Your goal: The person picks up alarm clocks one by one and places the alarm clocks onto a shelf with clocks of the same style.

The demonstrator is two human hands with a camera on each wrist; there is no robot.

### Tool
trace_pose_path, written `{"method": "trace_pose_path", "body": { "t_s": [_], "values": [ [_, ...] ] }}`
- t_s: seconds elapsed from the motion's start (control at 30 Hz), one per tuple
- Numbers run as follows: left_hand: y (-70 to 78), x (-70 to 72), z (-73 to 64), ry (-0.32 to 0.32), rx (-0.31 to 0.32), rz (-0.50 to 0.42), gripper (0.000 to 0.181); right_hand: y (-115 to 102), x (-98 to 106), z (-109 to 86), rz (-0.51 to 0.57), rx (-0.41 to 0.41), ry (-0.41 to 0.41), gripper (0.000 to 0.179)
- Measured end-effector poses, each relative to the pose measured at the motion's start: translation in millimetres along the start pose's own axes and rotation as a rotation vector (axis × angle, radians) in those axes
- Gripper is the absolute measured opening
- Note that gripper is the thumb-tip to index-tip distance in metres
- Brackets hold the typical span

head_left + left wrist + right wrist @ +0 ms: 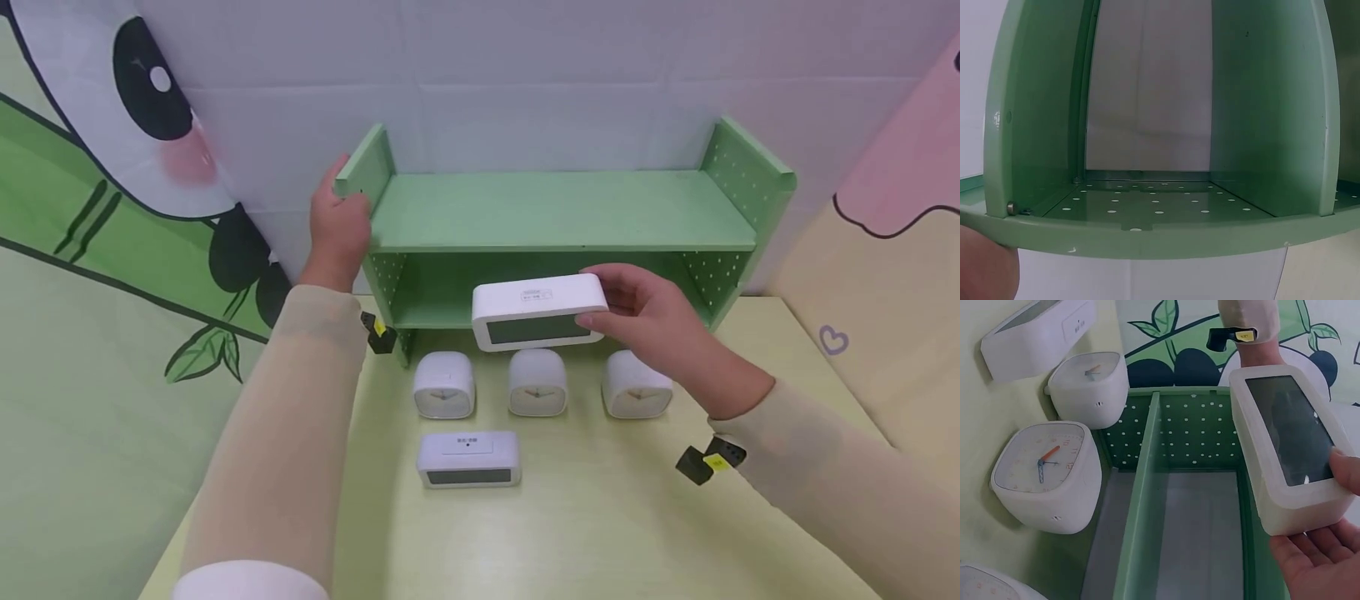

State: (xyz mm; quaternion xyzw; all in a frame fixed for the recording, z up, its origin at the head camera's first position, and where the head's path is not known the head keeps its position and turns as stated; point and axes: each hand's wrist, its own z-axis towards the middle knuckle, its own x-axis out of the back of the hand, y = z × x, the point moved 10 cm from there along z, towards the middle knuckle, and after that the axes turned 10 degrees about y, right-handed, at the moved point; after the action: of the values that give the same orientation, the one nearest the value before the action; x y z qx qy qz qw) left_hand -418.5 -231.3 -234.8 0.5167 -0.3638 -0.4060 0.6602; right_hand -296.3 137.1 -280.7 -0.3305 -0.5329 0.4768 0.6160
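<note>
While a cartoon-print backdrop (150,267) filled your far left, your left-hand grip (337,229) was curled onto the edge of the green shelf's (562,208) left side panel, up near the top. Just in front of the shelf you had the left round-cornered clock (444,387) on the pale surface (615,525), with a low white block clock (468,460) nearer you, dark screen toward you. Next over was the middle round-cornered clock (537,387), and above it in the head view, off the surface, was the bigger white digital clock (536,312), covering part of the lower opening. Your right-hand grip (660,321) had that one pinched by its right end, thumb on the front, fingers behind. Below your hand sat the right round-cornered clock (637,398), dial facing you like the other two.
</note>
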Motion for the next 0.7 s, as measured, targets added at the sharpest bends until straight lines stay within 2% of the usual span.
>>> {"method": "trace_pose_path", "body": {
  "t_s": [0.2, 0.43, 0.7],
  "values": [
    [1.4, -0.8, 0.6, -0.006, 0.003, -0.008, 0.070, -14, 4, 11.9, -0.043, 0.015, 0.022, 0.054],
    [2.4, 2.0, -0.7, 0.001, -0.006, 0.001, 0.069, -28, 6, 31.0, -0.016, 0.007, 0.039, 0.054],
    [3.3, 4.0, -2.2, 0.008, 0.005, -0.015, 0.071, -50, 2, 47.5, -0.041, 0.057, 0.036, 0.054]
  ]
}}
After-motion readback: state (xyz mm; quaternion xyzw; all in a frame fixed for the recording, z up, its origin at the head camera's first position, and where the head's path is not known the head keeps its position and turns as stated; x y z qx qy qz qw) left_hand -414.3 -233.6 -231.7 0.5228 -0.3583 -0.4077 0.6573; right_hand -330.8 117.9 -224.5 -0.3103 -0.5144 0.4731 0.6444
